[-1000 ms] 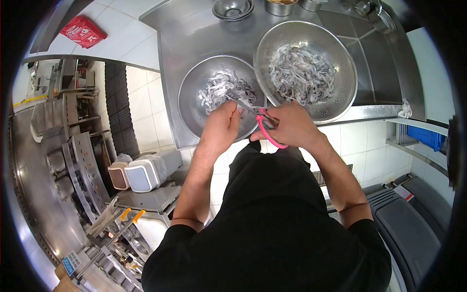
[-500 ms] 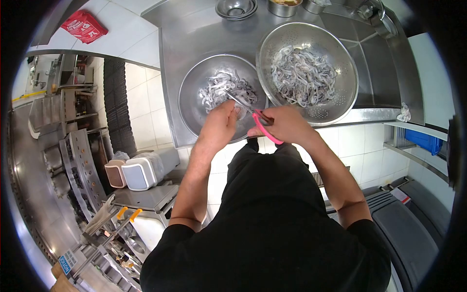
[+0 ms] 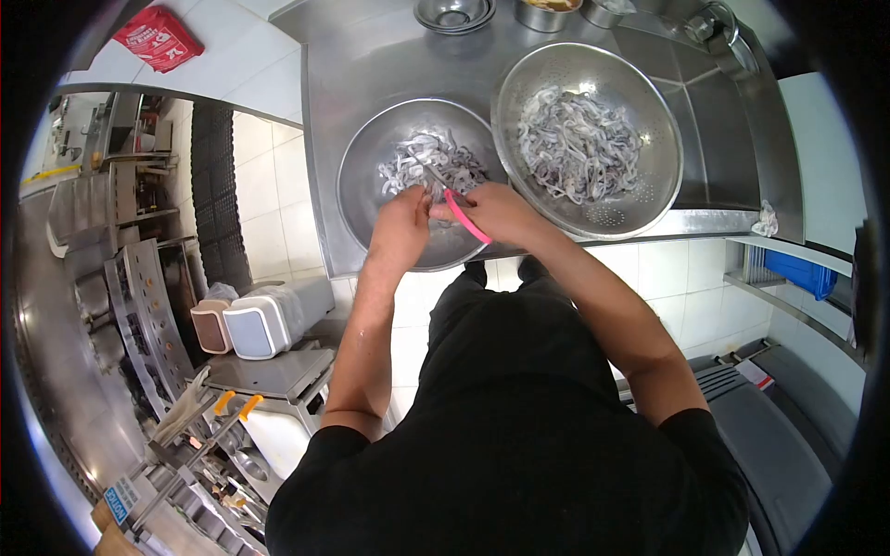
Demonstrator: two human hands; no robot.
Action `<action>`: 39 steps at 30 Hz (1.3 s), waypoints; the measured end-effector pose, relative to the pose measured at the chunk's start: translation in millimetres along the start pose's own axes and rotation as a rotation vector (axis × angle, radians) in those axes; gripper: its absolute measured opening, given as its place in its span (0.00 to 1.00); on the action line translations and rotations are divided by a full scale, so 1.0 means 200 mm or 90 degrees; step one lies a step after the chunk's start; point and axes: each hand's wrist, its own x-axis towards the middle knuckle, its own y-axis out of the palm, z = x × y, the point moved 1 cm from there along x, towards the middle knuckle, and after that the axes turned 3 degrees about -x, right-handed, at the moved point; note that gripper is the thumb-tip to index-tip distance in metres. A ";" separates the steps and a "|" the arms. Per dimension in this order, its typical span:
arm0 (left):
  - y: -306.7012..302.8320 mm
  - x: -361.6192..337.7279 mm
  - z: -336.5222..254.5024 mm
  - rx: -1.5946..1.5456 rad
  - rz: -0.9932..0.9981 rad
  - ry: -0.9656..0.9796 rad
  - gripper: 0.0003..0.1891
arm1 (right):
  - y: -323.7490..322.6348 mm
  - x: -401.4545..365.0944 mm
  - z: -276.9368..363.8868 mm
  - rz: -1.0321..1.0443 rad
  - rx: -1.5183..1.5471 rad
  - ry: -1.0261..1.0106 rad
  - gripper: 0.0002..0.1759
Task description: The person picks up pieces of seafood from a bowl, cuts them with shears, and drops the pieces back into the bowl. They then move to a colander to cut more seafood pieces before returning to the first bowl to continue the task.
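My right hand (image 3: pixel 499 215) is closed round a pair of scissors with pink handles (image 3: pixel 469 219), whose metal blades point up and left over a steel bowl (image 3: pixel 357 181). In that bowl lies a heap of wet, grey-white squid tentacles (image 3: pixel 436 159). My left hand (image 3: pixel 402 221) is over the bowl's near side, its fingers pinched together close to the blades. What the pinch holds is too small to make out. To the right, a perforated steel colander (image 3: pixel 640 93) holds a larger pile of the same tentacles (image 3: pixel 579 144), and neither hand touches it.
Both vessels stand on a steel counter (image 3: pixel 389 65) beside a sink (image 3: pixel 718 139). At the back are stacked small bowls (image 3: pixel 454 14) and a steel container (image 3: pixel 547 14). A red packet (image 3: pixel 159 39) lies at upper left. Lidded bins (image 3: pixel 260 326) stand at lower left.
Both hands have moved left over the bowl, the right one further, carrying the scissors closer to my left fingers. The pile in the colander looks the same.
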 end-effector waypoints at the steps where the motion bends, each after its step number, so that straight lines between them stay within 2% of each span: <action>1: 0.01 -0.01 0.02 0.006 -0.003 -0.006 0.07 | 0.00 0.04 0.00 -0.006 0.001 0.001 0.49; 3: 0.01 -0.02 0.04 0.017 -0.008 -0.018 0.07 | 0.01 0.09 0.01 -0.006 -0.008 0.002 0.50; 6: -0.04 -0.05 0.02 -0.045 -0.007 -0.099 0.07 | 0.01 0.12 0.02 0.006 -0.023 0.009 0.52; 8: -0.05 -0.06 0.04 -0.040 -0.020 -0.089 0.07 | 0.03 0.14 0.03 0.011 -0.007 0.011 0.56; 12: -0.07 -0.08 0.10 0.019 -0.053 -0.043 0.07 | 0.04 0.14 0.06 0.030 0.009 0.032 0.56; 18: -0.10 -0.10 0.06 -0.035 -0.021 -0.086 0.07 | 0.04 0.16 0.11 0.051 -0.005 0.061 0.55; 23: -0.10 -0.11 0.12 -0.012 -0.021 -0.062 0.07 | 0.05 0.18 0.11 0.050 -0.009 0.056 0.53; 26: -0.10 -0.13 0.13 -0.038 -0.027 -0.061 0.08 | 0.02 0.18 0.13 0.040 -0.029 0.071 0.54; 29: -0.12 -0.17 0.10 -0.052 0.002 -0.106 0.09 | 0.02 0.26 0.05 -0.032 0.002 0.125 0.55; 32: -0.12 -0.22 0.14 -0.054 -0.007 -0.120 0.10 | -0.06 0.25 0.04 -0.010 0.011 0.086 0.56; 33: -0.12 -0.23 0.15 -0.056 -0.019 -0.116 0.11 | -0.09 0.21 0.09 0.011 -0.013 0.096 0.53; 36: -0.12 -0.19 0.15 -0.012 -0.031 -0.148 0.11 | -0.10 0.22 0.06 0.182 0.127 0.135 0.49; 39: -0.06 -0.12 0.20 0.087 -0.119 -0.030 0.16 | -0.06 0.18 0.05 0.245 0.298 0.184 0.47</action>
